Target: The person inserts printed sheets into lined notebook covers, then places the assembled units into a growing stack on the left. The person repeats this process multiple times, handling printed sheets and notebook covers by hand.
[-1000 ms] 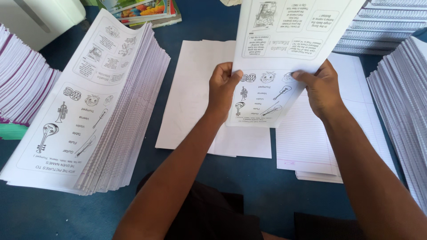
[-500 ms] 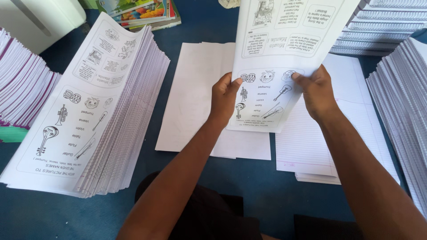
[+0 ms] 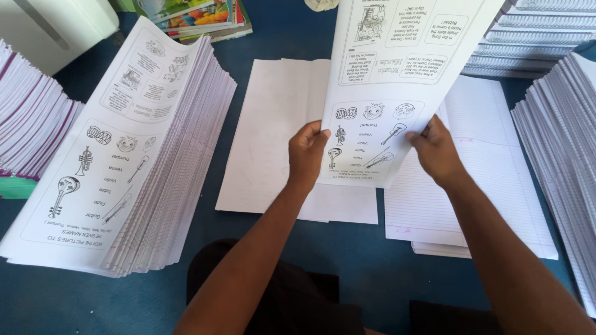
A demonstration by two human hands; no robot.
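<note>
Both hands hold one printed sheet lifted above the table: the left hand pinches its lower left edge, thumb on the printed face, and the right hand grips its lower right edge. The hands are apart, each closed on the same sheet. The sheet bears line drawings of instruments and boxed text, and from this viewpoint the print is upside down. It hangs over the gap between a plain stack in the middle and a ruled stack just to its right, and touches neither as far as I can tell. The tall pile at left carries the same print on its top page, so the sheet likely came from there; that pile is thick, so by my reading most of the sorting is left. The plain stack and the ruled stack are both thin, which suggests only a few sheets have been laid out so far. The sheet in hand is not yet set down. More piles lie at the edges: purple-edged paper far left, and further stacks at right and upper right. Colourful books lie at the top, beside a white box.
</note>
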